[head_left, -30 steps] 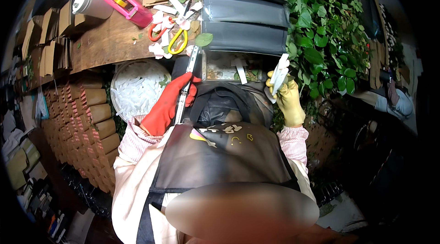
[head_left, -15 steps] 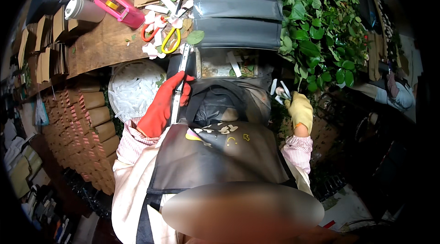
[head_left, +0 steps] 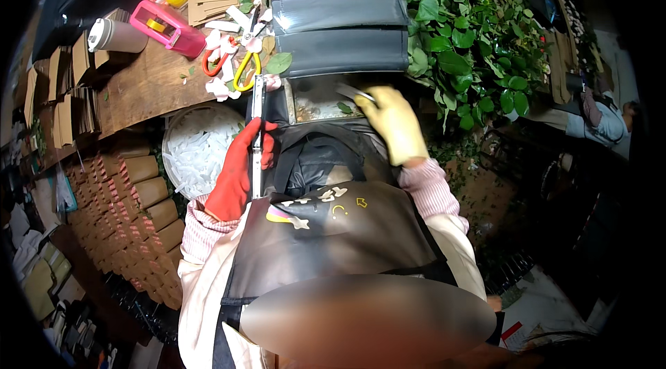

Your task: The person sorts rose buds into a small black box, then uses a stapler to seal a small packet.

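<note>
My left hand (head_left: 234, 173), in a red glove, is closed around a long, narrow black-and-silver tool (head_left: 258, 134) standing roughly upright before my apron. My right hand (head_left: 393, 123), in a pale yellow glove, reaches over a shallow open tray (head_left: 320, 119). A thin whitish strip (head_left: 365, 96), smeared by motion, shows at its fingertips, which look closed on it. A small green leaf (head_left: 345, 109) lies in that tray. Behind it stands a dark padded rest (head_left: 340, 50).
Left of my red glove is a round white tub (head_left: 198, 147) of white strips. On the wooden table (head_left: 139, 95) are scissors (head_left: 243, 67), a pink tape dispenser (head_left: 168, 28) and a white cup (head_left: 118, 36). Leafy green stems (head_left: 458, 36) pile up at the right; wrapped brown bundles (head_left: 125, 216) stack at the left.
My right hand has swung from the right side, where white strips were by its fingers, leftward to over the tray. The white strip lying across the tray is gone. My left hand keeps its hold.
</note>
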Demonstrator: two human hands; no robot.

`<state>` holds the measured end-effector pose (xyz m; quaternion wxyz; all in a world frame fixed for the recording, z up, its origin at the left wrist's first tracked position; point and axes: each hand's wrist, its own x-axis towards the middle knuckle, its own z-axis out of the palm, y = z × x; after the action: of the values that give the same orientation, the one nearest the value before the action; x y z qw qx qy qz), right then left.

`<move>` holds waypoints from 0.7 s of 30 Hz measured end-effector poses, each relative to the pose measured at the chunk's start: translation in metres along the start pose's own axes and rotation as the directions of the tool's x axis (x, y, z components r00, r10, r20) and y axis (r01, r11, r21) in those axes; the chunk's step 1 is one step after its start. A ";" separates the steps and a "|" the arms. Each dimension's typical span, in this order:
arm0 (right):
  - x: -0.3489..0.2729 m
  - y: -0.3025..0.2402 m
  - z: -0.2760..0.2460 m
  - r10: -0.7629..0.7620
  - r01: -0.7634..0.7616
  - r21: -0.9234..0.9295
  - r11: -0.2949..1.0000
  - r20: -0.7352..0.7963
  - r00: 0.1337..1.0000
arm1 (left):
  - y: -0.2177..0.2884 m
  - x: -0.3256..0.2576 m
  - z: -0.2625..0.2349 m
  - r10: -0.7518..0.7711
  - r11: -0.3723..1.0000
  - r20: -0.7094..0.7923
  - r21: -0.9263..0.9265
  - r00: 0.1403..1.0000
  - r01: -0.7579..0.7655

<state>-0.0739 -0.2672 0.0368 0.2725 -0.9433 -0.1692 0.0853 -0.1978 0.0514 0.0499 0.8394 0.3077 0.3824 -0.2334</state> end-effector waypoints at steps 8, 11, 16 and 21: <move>-0.091 0.037 -0.097 0.549 -0.328 -0.498 0.803 0.402 0.733 | 0.000 0.010 -0.004 -0.083 0.996 0.028 -0.041 0.996 0.084; -0.085 0.009 -0.081 0.406 -0.268 -0.455 0.849 0.238 0.882 | 0.002 0.010 0.004 -0.099 0.995 0.009 0.002 0.995 0.099; -0.017 -0.038 -0.041 -0.026 0.024 0.026 0.999 0.066 0.997 | 0.005 0.007 0.004 -0.075 0.997 0.012 -0.027 0.997 0.076; 0.017 -0.047 -0.002 0.083 0.045 -0.304 0.952 0.396 0.915 | 0.002 0.005 -0.008 0.000 1.000 -0.002 -0.019 1.000 0.000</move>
<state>-0.0706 -0.2247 0.0630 0.0809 -0.9376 -0.2238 0.2534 -0.1972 0.0576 0.0425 0.8419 0.2998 0.3856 -0.2294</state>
